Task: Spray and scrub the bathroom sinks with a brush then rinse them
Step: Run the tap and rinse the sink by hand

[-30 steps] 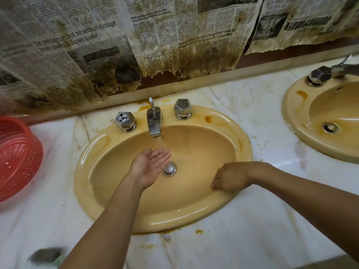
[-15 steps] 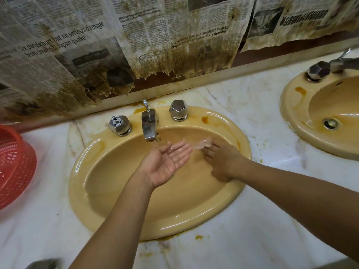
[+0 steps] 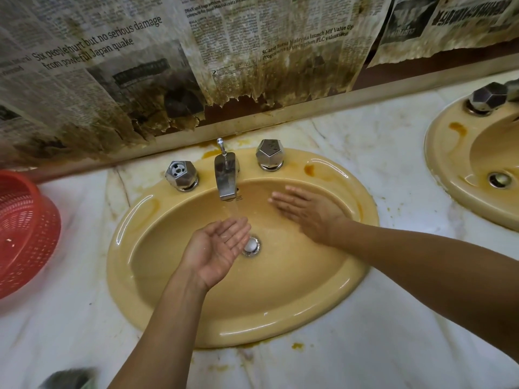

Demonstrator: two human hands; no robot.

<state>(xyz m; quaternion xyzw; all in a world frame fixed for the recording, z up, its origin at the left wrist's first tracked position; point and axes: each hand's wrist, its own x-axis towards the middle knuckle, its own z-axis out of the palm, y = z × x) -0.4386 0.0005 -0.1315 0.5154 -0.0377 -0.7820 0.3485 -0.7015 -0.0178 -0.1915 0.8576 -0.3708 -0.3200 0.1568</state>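
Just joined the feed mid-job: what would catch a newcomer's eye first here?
The mustard-yellow sink at centre stands out, with water running from its faucet into the cupped left hand while the right hand lies flat on the basin's right inner wall. Behind it, stained, tattered newspaper covers the wall. A red basket sits at the left edge of the marble counter.

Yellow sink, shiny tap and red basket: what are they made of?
The yellow sink looks like glazed ceramic: smooth, with bright glossy highlights along its rim. The tap looks like chromed metal: silvery and mirror-like, though dulled in spots. The red basket is probably plastic: thin moulded walls pierced with rows of small slots.
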